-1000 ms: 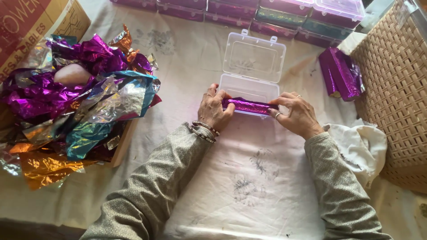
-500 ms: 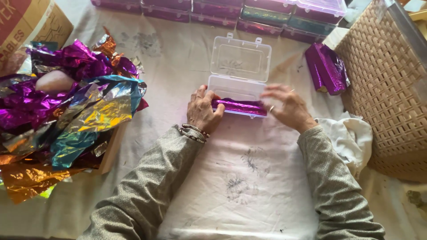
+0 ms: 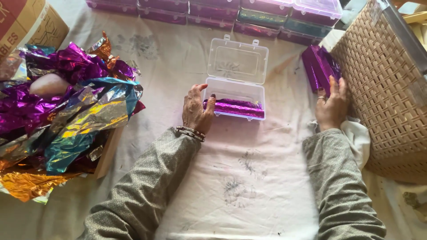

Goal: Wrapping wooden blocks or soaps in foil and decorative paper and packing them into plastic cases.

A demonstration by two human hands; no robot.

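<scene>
From my head view, my left hand [image 3: 196,109] rests flat-fingered against the nine o'clock end of the clear hinged plastic box [image 3: 235,91], its lid open, steadying it without gripping. A purple foil-wrapped roll [image 3: 234,108] lies inside. My right hand [image 3: 331,104], fingers spread and empty, touches the stack of purple foil packets [image 3: 316,66] at three o'clock, beside the woven wicker basket [image 3: 382,84]. Pressing sideways could slide the light box across the white cloth-covered tabletop [image 3: 249,178].

soft even daylight, faint shadows, glare on foil [image 3: 84,120], sharp focus

Home packing workspace: cloth-covered table [image 3: 249,186], stacked filled boxes [image 3: 213,9], foil heap [image 3: 66,111].
</scene>
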